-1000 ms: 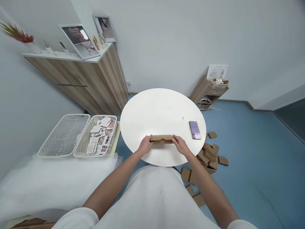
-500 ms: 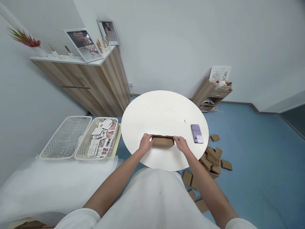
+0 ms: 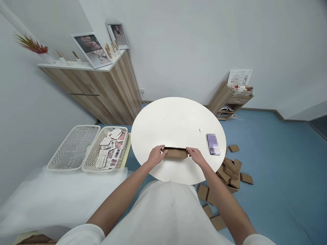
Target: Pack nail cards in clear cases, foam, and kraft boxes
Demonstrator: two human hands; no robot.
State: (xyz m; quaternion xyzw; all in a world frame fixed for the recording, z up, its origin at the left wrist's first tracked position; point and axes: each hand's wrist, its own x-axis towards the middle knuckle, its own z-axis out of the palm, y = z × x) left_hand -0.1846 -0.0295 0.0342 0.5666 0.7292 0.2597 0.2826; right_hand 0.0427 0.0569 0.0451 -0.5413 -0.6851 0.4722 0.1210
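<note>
A long, narrow brown cardboard box [image 3: 175, 153] is at the near part of the round white table [image 3: 176, 119]. Its left end is gripped by my left hand [image 3: 156, 155], with the fingers bent round the corner. At the opposite end my right hand [image 3: 195, 156] pinches the box edge between thumb and fingers. The long side of the box faces me, and its inside is mostly hidden. To the right of my right hand lies a purple, blurred-out object [image 3: 213, 144] on the table.
Two white baskets [image 3: 85, 152] stand at the left, one holding printed cards [image 3: 110, 148]. Several brown cardboard boxes [image 3: 231, 173] lie on the blue floor to the right. A wooden cabinet [image 3: 102, 90] is behind left, and a small shelf [image 3: 224, 98] stands behind right.
The view has shifted slightly. The top edge of the box looks straighter and darker, and my right fingers have shifted a little at its right end. Both hands still hold it.
</note>
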